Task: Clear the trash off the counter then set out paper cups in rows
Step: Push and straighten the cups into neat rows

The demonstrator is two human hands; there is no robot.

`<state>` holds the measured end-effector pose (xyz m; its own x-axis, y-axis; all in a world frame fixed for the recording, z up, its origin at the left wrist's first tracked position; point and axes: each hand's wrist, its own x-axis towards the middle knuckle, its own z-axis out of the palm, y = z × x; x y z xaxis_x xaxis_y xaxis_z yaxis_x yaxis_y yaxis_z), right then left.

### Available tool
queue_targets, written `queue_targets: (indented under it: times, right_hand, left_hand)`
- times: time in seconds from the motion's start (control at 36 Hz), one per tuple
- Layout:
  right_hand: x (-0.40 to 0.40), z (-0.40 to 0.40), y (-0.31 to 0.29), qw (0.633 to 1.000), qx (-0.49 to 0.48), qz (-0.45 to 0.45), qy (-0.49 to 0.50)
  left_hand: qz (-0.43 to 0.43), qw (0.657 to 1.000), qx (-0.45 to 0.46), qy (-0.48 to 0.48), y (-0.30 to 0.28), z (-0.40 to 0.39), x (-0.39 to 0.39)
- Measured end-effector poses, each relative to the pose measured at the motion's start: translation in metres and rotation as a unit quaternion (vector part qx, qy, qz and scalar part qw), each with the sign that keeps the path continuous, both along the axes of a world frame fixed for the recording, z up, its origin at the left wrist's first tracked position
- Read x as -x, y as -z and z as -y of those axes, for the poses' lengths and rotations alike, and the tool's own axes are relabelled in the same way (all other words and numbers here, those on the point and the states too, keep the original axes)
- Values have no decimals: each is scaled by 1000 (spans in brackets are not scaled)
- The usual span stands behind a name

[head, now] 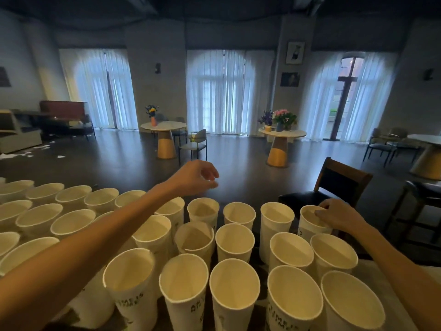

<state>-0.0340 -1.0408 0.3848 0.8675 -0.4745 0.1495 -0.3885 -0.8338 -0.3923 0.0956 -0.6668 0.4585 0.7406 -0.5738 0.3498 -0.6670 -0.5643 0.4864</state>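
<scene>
Several white paper cups (235, 242) stand upright in rows across the counter, filling the lower half of the head view. My left hand (194, 176) hovers above the far row with fingers loosely curled and nothing in them. My right hand (338, 216) grips the rim of the far-right cup (307, 225) in the back row, fingers over its edge. One cup (195, 240) in the middle has a dented, split rim.
A dark wooden chair (338, 182) stands just beyond the counter's far right edge. Another dark seat (420, 194) is at the right. Round tables with flowers (164, 126) stand farther back on the dark floor, and paper scraps (43, 148) lie on the floor at left.
</scene>
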Motion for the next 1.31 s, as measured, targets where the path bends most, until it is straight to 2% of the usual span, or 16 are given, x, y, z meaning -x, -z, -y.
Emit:
queue_targets:
  times: [0.11,0.25,0.47,0.58,0.75,0.97,1.11,1.31]
  right_hand:
    - [1,7,-7,1000,8,-10,9]
    - [3,-10,-31,996,19,90,6]
    - [-6,-130,-77,979,-25,168,-112]
    - [-7,-195,-76,969,-38,121,-214]
    - [-19,-286,-59,958,-53,70,-274]
    - [-54,-355,-37,965,-26,48,-257]
    - [-74,-368,-21,976,-25,28,-214]
    - [-80,-375,-13,978,-5,-4,-210]
  left_hand:
    - [26,999,-11,-16,-8,-30,0]
    - [32,997,-49,-48,-16,-82,-7]
    - [13,993,-115,-39,-6,-147,13]
    - [25,990,-139,-27,-6,-167,17]
    - [41,984,-159,-67,-3,-222,3]
    - [32,988,-139,-53,25,-254,-11]
    - [21,990,-138,-1,34,-249,-20]
    - [12,987,-159,34,41,-236,-25]
